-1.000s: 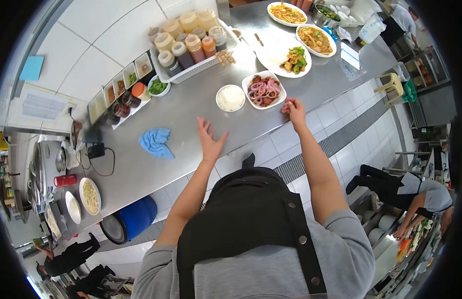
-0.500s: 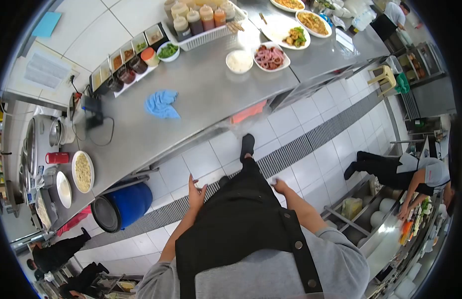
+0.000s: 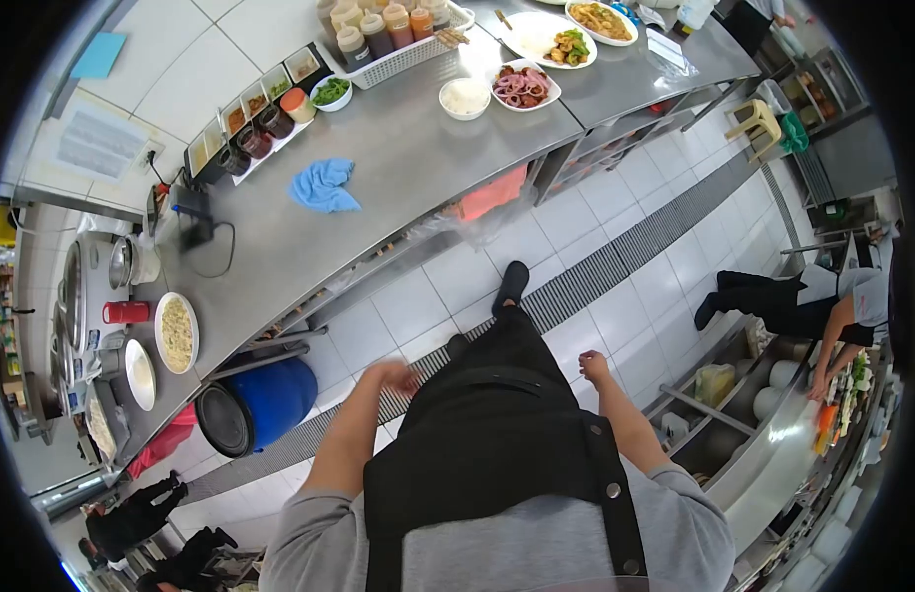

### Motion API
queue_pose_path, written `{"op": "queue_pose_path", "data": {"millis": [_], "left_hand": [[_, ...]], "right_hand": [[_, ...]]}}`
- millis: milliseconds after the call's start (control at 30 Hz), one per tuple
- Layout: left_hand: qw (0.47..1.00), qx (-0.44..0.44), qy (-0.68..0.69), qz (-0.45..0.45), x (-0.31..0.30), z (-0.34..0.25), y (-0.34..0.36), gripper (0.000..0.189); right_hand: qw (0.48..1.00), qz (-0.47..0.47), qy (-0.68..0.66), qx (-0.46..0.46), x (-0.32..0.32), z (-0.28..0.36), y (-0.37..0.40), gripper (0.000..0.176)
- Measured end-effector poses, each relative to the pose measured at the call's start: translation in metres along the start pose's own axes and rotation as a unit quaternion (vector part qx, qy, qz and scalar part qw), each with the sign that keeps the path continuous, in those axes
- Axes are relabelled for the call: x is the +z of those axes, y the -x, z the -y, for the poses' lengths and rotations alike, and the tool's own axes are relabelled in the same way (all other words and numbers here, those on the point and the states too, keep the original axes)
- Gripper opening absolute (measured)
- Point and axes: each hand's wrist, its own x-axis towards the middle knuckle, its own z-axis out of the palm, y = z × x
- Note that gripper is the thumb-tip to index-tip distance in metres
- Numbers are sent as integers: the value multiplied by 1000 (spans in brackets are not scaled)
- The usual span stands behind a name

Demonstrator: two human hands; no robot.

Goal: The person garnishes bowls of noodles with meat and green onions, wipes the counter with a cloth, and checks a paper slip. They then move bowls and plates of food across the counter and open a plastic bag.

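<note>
My left hand (image 3: 390, 377) hangs beside the black apron (image 3: 477, 424), blurred by motion, so its fingers cannot be made out. On the other side of the apron, my right hand (image 3: 593, 365) is held over the tiled floor with its fingers curled; what they hold, if anything, is too small to tell. Neither hand touches the steel counter (image 3: 408, 168). On that counter lie a crumpled blue cloth (image 3: 324, 185), a bowl of white food (image 3: 464, 98) and a dish of meat with onion rings (image 3: 524, 86).
A blue barrel (image 3: 270, 400) stands under the counter's left part. A floor drain grate (image 3: 576, 286) crosses the tiles. One co-worker (image 3: 842, 306) works at the right-hand counter; others are at lower left. A beige stool (image 3: 755, 123) stands at upper right.
My left hand has turned from spread fingers to a blurred pose near the apron. My right hand has shifted slightly right. The camera view has shifted, and one shod foot shows slightly further right.
</note>
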Motion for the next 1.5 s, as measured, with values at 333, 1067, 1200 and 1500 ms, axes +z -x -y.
{"op": "queue_pose_path", "data": {"millis": [333,1067,1200,1500], "left_hand": [[622,645,423,-132,-86,-515,207,22],[693,368,290,-549,-171,-602,234,7],[620,242,-206,-717,-144,-622,261,10],[600,187,-400,-667,-161,-683,256,14]], "right_hand": [[969,47,163,-178,-12,65,-47,27],[971,-75,-180,139,-378,27,-185,27],[985,10,-131,115,-346,111,-229,28],[921,4,-65,-385,-295,480,-207,24]]}}
